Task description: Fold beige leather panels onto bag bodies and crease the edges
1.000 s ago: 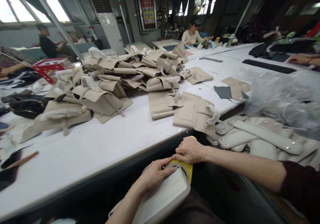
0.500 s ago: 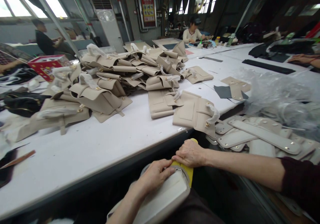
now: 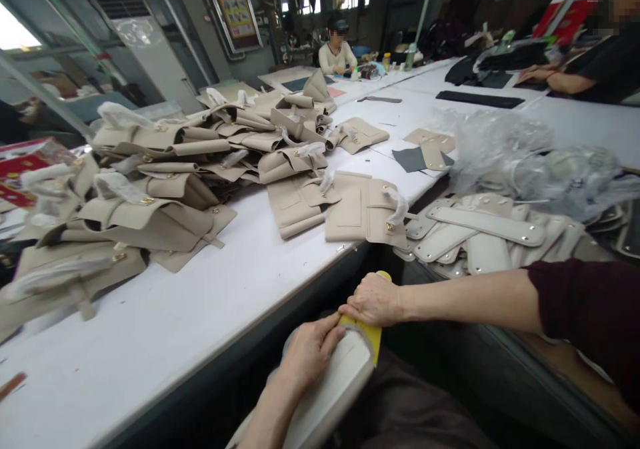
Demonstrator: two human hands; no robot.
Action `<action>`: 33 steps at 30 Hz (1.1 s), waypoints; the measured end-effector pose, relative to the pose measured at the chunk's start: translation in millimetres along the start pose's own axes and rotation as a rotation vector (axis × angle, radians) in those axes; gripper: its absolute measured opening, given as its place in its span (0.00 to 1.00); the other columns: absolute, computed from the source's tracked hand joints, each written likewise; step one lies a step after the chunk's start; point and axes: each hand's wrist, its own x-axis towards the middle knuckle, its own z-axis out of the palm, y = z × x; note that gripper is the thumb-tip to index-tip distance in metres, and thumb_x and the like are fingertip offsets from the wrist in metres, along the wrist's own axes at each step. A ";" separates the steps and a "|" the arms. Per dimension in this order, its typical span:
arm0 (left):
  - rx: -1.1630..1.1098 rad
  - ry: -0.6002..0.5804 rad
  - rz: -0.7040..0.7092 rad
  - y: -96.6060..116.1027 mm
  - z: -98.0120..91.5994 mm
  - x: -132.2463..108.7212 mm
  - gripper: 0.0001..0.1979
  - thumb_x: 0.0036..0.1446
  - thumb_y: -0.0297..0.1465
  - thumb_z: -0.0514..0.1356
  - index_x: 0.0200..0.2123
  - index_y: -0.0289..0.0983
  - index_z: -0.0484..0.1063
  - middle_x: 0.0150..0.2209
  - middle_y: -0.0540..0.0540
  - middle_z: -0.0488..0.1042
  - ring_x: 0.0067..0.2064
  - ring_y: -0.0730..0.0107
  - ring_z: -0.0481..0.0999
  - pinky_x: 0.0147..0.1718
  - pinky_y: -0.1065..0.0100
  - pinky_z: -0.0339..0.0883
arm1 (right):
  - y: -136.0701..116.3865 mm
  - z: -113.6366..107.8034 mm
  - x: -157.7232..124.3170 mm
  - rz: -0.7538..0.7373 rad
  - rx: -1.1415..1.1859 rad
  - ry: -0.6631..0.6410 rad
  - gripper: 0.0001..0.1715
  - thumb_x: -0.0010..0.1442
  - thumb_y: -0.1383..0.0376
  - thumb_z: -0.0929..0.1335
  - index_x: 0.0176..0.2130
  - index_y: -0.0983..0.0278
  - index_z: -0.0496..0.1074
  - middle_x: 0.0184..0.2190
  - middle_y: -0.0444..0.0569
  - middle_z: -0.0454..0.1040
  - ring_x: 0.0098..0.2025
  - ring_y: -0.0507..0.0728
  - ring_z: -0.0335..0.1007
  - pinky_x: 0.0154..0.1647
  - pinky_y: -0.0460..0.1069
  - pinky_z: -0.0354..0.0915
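Our right hand (image 3: 374,300) grips a yellow object (image 3: 373,337) at the end of a pale piece (image 3: 334,383); our left hand (image 3: 306,349) clasps that piece, likely bracing it, below the tabletop (image 3: 200,319)

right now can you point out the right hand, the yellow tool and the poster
right hand (image 3: 375,299): head view, back of the hand
yellow tool (image 3: 372,337): head view, its flat part
poster (image 3: 234,10): head view, middle of its face

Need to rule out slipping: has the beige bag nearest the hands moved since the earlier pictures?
No: judged by the table edge, the beige bag keeps its place; the view swung right.
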 end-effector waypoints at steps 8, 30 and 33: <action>-0.113 -0.041 0.010 8.9 -3.7 -5.6 0.25 0.64 0.47 0.46 0.50 0.42 0.76 0.43 0.48 0.79 0.45 0.57 0.74 0.48 0.64 0.63 | -20.0 2.4 -17.2 0.069 0.047 0.023 0.37 0.71 0.53 0.51 0.31 0.65 0.79 0.27 0.58 0.80 0.30 0.63 0.77 0.31 0.51 0.59; -0.321 -0.106 -0.212 -5.9 -22.6 7.3 0.15 0.47 0.43 0.65 0.27 0.37 0.80 0.22 0.52 0.69 0.28 0.69 0.63 0.28 0.68 0.54 | -15.1 26.6 -26.4 0.331 0.145 0.116 0.33 0.71 0.52 0.52 0.30 0.62 0.76 0.28 0.53 0.78 0.29 0.59 0.72 0.31 0.51 0.52; -0.413 0.000 -0.276 -31.1 -45.7 -24.7 0.15 0.46 0.45 0.66 0.30 0.39 0.81 0.27 0.52 0.75 0.34 0.66 0.69 0.34 0.68 0.57 | -11.4 20.0 -20.7 0.190 0.066 0.135 0.30 0.70 0.51 0.54 0.30 0.61 0.73 0.28 0.51 0.77 0.33 0.60 0.71 0.36 0.53 0.53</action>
